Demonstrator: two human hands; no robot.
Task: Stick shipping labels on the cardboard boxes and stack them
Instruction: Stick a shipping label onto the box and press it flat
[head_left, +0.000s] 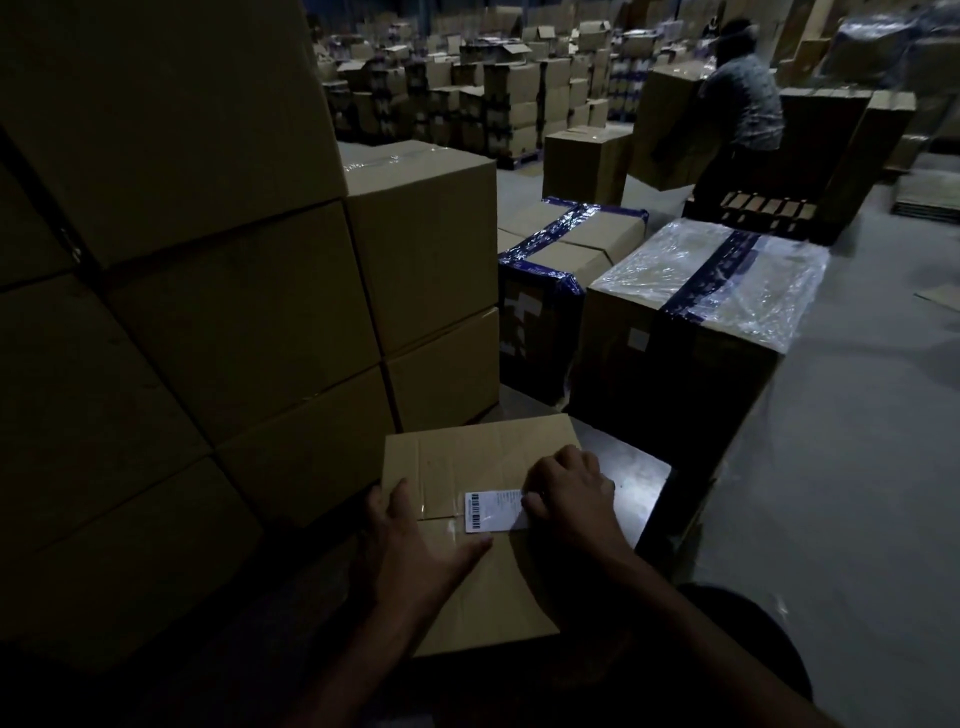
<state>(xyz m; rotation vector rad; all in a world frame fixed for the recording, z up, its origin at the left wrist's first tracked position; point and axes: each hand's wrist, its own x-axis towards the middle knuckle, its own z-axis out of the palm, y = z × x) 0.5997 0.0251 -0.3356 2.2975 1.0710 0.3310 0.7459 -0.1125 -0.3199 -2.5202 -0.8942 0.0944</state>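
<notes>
A closed cardboard box (457, 457) lies right in front of me, its top facing up. A white shipping label (493, 512) with a barcode lies on that top near the tape seam. My left hand (415, 540) rests flat on the box's left side, fingers spread, thumb near the label's lower edge. My right hand (569, 493) presses its curled fingers on the label's right end and hides that end. A tall stack of plain cardboard boxes (208, 312) rises at my left.
Two boxes with blue tape (566, 244) and plastic wrap (711, 275) stand at the right behind my box. Farther back a person (737, 109) carries a large box. Many stacked boxes fill the far hall. Grey floor (857, 441) lies at the right.
</notes>
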